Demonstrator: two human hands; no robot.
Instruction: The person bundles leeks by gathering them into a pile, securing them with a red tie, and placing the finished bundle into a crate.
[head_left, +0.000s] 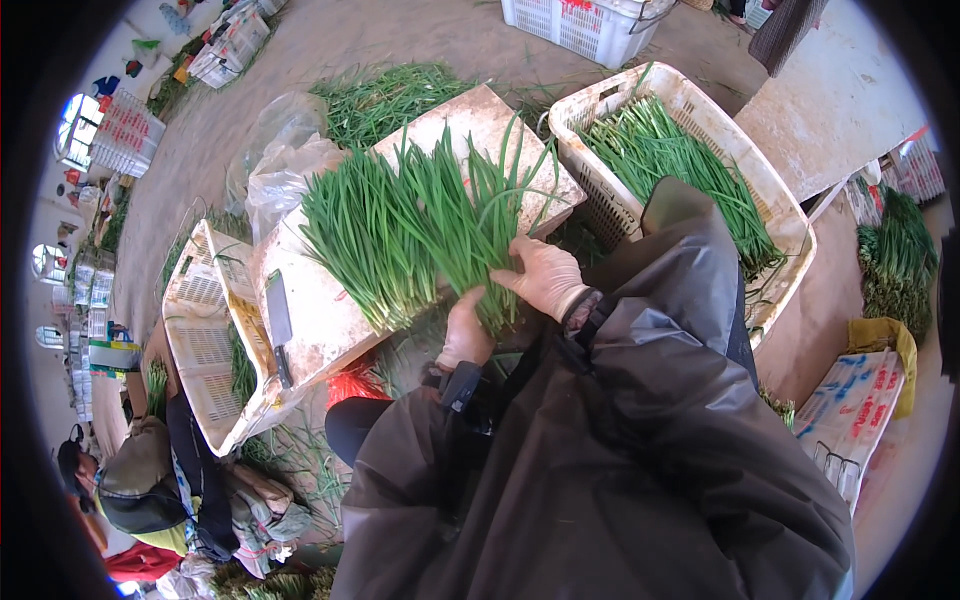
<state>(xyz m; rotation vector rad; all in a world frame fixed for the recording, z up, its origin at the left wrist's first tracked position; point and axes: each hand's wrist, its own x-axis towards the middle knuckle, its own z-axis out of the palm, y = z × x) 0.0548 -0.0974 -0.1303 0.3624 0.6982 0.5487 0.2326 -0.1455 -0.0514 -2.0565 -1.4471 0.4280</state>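
Observation:
Both of my hands wear thin, pale gloves. My left hand (463, 334) grips the lower stems of a bunch of garlic chives (489, 232) from the left. On the bunch's right side, my right hand (550, 277) has its thumb and fingers against the stems. The bunch's cut ends overhang the near edge of a worn white board (442, 120). More chives (367, 232) lie side by side on the board, leaves pointing away from me. A cleaver (279, 315) with a dark handle rests at the board's left end. Some fingers are hidden behind the leaves.
A dirty white crate (679, 79) of chives stands at my right. Another crate (199, 337) stands left of the board, beside clear plastic bags (289, 176). Loose chives (397, 101) lie beyond the board. A bent-over person (142, 480) is at lower left.

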